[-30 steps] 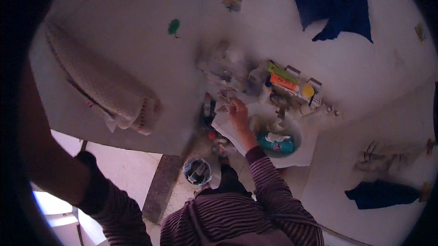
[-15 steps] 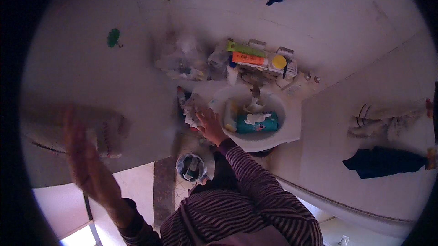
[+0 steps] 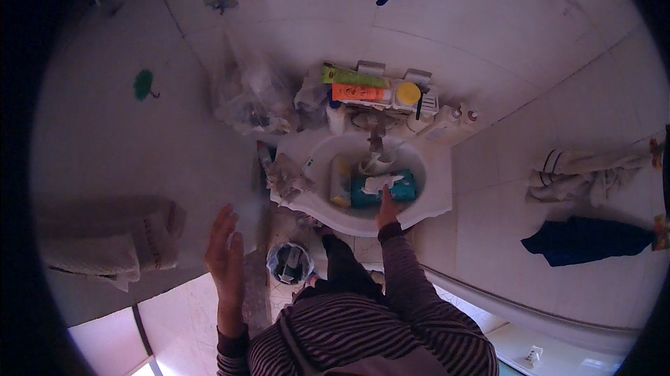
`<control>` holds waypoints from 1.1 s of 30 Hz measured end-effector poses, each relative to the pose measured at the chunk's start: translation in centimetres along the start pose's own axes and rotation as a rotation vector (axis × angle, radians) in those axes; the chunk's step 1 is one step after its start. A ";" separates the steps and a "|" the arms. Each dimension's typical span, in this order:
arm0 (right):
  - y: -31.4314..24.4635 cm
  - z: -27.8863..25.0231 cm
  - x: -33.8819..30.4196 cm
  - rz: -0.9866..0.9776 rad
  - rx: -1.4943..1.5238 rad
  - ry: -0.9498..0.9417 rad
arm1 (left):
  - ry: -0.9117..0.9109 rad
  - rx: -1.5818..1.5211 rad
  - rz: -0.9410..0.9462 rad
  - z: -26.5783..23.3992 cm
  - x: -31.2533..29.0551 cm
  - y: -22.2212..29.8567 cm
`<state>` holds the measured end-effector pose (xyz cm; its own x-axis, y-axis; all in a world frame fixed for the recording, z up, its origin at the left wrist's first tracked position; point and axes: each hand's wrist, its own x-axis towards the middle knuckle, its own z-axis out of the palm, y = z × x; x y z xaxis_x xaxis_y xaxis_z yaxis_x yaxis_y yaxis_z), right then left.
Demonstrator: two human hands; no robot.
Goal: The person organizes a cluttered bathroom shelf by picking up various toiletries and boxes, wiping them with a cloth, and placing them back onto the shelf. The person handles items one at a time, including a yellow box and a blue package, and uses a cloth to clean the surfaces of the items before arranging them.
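In the basin of the white sink (image 3: 443, 201) lies a teal soft pack (image 3: 407, 189) with a white wipe (image 3: 377, 183) sticking out of its top. My right hand (image 3: 389, 213) reaches over the front rim, a stretched finger touching the wipe's near edge; its other fingers are partly hidden. A yellowish-white pack (image 3: 340, 184) stands beside the teal one. Raised at the left, away from the sink, my left hand (image 3: 227, 254) holds nothing, its fingers apart. Crumpled clear plastic (image 3: 286, 179) rests on the sink's left corner.
Behind the faucet (image 3: 376, 140) a rack holds a green tube (image 3: 356, 77), an orange tube (image 3: 359, 93) and a yellow-lidded jar (image 3: 407, 94). Pump bottles (image 3: 447, 123) stand right of it. A lined bin (image 3: 289, 264) sits on the floor. Towels (image 3: 583, 175) hang on both side walls.
My right hand has gone from the crumpled plastic on the left to the wipe in the sink. My left hand has moved rightward and lower. The view has shifted slightly.
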<state>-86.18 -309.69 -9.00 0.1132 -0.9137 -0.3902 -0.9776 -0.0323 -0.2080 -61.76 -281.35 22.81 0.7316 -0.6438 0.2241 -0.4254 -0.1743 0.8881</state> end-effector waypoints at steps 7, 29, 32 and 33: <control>-4.7 -2.3 1.0 0.086 -0.229 -0.240 | -0.028 0.029 -0.047 -0.1 -0.2 0.5; -8.7 -24.0 -15.9 -0.733 1.210 -0.025 | -0.485 -0.539 -0.217 4.4 1.8 -0.2; -12.4 -26.0 -15.2 -0.852 1.266 -0.181 | -0.554 -0.550 -0.196 4.5 4.9 2.4; -12.2 -28.5 -16.3 -0.933 1.280 -0.217 | -0.517 -0.541 -0.217 5.4 3.6 4.6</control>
<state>-81.15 -305.91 25.43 0.6901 -0.6933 0.2076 0.2189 -0.0735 -0.9730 -63.92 -288.49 25.52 0.3709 -0.9257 -0.0746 0.1147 -0.0340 0.9928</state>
